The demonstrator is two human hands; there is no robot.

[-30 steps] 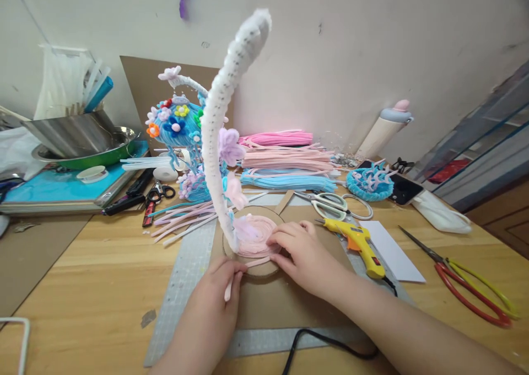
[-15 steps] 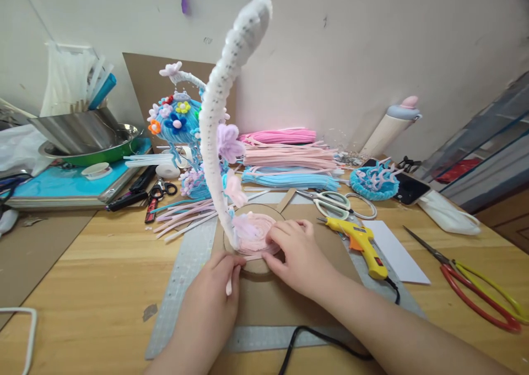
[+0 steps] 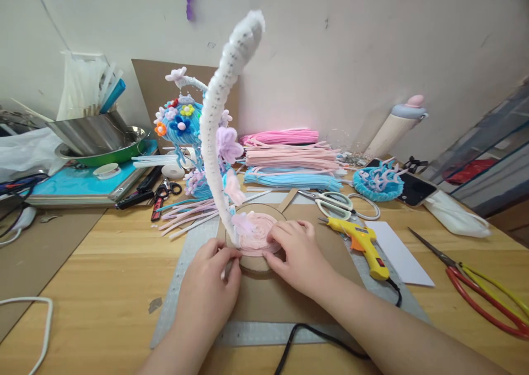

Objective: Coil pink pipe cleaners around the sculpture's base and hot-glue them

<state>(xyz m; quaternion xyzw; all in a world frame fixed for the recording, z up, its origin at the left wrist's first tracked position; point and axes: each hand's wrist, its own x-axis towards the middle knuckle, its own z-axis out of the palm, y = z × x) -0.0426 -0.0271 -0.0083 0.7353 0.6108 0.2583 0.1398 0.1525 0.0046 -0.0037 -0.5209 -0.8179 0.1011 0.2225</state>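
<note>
A flat coil of pale pink pipe cleaner [image 3: 258, 229] lies on a round cardboard disc [image 3: 257, 264]. From the disc's left side rises a curved white fuzzy stem [image 3: 210, 121] bearing lilac and pink flowers [image 3: 228, 145]. My left hand [image 3: 209, 287] is closed at the coil's lower left, pinching the pink pipe cleaner's loose end between thumb and fingers. My right hand [image 3: 297, 256] rests over the coil's right edge, thumb and bent fingers pressing on the pink strand.
A yellow glue gun [image 3: 359, 240] lies right of the disc, its black cord [image 3: 297, 336] curving across the front. Red-and-yellow-handled scissors [image 3: 467, 281] lie far right. Pipe cleaner bundles [image 3: 291, 162], white-handled scissors [image 3: 333, 203] and a hanging blue flowered piece [image 3: 182, 121] stand behind.
My left hand has moved slightly up and left along the coil's lower edge, bringing the strand closer against it. My right hand stays in place. The view has shifted slightly.
</note>
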